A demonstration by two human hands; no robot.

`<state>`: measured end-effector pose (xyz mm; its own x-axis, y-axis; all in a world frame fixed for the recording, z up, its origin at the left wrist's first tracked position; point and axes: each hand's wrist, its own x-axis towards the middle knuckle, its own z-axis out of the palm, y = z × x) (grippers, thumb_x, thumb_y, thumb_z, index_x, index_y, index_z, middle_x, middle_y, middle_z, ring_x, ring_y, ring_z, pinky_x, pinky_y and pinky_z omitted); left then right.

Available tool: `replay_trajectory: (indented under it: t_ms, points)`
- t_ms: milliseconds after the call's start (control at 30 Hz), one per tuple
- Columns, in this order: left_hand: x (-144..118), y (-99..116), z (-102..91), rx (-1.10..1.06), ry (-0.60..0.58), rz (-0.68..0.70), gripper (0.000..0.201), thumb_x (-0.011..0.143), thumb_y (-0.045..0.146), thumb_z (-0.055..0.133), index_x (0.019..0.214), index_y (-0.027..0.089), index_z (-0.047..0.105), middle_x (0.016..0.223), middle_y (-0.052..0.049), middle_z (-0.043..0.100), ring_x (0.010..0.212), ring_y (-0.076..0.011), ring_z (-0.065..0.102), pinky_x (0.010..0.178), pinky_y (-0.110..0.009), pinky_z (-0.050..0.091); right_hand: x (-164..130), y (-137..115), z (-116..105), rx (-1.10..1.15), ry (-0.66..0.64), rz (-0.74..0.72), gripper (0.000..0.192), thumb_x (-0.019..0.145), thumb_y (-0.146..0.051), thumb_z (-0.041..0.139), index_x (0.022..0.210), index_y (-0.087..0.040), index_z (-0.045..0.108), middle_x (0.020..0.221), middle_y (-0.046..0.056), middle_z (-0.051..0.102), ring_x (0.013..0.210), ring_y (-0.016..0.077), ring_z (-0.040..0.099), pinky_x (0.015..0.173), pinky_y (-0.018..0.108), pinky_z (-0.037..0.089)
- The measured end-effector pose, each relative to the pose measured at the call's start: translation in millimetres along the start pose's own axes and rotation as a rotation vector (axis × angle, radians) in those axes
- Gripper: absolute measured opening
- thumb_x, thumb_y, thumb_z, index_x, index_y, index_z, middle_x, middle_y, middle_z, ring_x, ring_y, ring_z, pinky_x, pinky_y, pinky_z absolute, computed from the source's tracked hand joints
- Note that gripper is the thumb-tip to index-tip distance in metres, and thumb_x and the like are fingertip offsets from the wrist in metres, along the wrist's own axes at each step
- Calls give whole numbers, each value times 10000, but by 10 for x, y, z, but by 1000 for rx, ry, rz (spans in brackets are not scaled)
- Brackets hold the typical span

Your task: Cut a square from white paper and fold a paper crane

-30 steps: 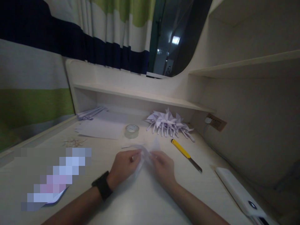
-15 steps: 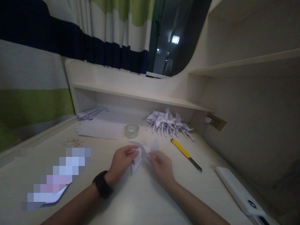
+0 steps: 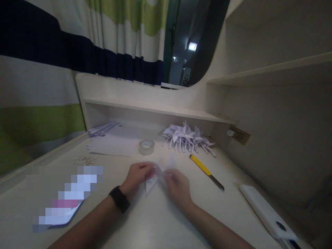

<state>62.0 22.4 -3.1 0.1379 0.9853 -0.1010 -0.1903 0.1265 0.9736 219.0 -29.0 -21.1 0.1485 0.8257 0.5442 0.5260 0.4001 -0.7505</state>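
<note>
Between my hands is a folded white paper pinwheel (image 3: 150,184), its edges smeared by motion and one corner pointing down toward me. My left hand (image 3: 138,178), with a black watch on the wrist, pinches its left side. On the other side my right hand (image 3: 177,185) has its fingers closed on the paper, partly blurred. Just beyond them a roll of clear tape (image 3: 146,147) lies flat. A pile of finished paper pinwheels (image 3: 185,136) with rolled paper sticks is behind, to the right. To the right of my right hand lies a yellow utility knife (image 3: 202,166), blade out.
Paper sheets (image 3: 115,141) and rolled paper sticks (image 3: 103,128) lie at the back left. Small thin pale pieces (image 3: 85,160) are scattered nearer. A pixelated phone (image 3: 67,200) is at the left, a white device (image 3: 261,207) at the right. A shelf (image 3: 155,109) overhangs the back.
Both hands stay on the paper, whose upper part has become more blurred between the fingers. My left wrist has shifted slightly right. The whole view has tilted a little.
</note>
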Motion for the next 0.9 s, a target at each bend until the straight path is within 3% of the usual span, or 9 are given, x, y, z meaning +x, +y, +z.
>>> replay_trajectory:
  t_ms: [233, 333, 567, 900]
  points:
    - [85, 81, 112, 75, 142, 261, 219, 605, 244, 771, 754, 86, 737, 725, -84, 721, 642, -166, 667, 617, -244, 548, 52, 55, -9, 6, 40, 137, 145, 778, -267, 602, 845, -180, 697, 634, 19, 663, 544, 168, 586, 541, 258, 464]
    - [135, 65, 150, 131, 165, 288, 272, 627, 289, 768, 797, 78, 737, 734, -94, 727, 651, -189, 682, 633, -273, 565, 66, 67, -12, 37, 54, 179, 154, 769, -280, 606, 844, -174, 689, 631, 26, 669, 552, 178, 595, 515, 258, 458]
    - [189, -103, 191, 28, 99, 312, 305, 630, 308, 771, 836, 89, 723, 772, -89, 735, 675, -187, 687, 663, -299, 581, 106, 56, -11, 178, 72, 232, 180, 736, -315, 635, 807, -156, 678, 611, 32, 670, 540, 186, 609, 490, 266, 466]
    - [91, -131, 205, 173, 14, 389, 171, 695, 273, 687, 805, 142, 697, 779, -65, 734, 717, -207, 696, 632, -286, 562, 81, 200, 19, 218, 50, 226, 193, 728, -318, 655, 847, -166, 646, 603, 10, 648, 502, 158, 577, 448, 239, 443]
